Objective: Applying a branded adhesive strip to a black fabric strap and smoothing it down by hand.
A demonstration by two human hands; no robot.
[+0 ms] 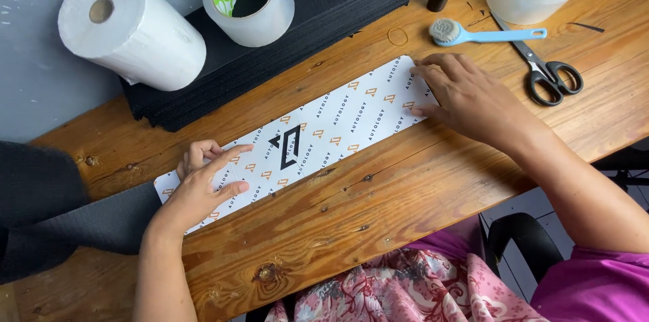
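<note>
A long white printed sheet (pixel 318 127) was laid slanted across the wooden surface (pixel 433 180), and it was pressed down at both ends: the left hand (pixel 203 190) was spread flat on the near end, and the right hand (pixel 466 95) was pressed on the far end with fingers together. The sheet was best kept flat and smoothed slowly, it seemed. Open room was left toward the near edge, while black sheets (pixel 270 58), a paper roll (pixel 132 28), a blue brush (pixel 487 33) and scissors (pixel 544 68) were crowded behind.

Magenta sleeve (pixel 602 281), pink floral skirt (pixel 405 291)
</note>
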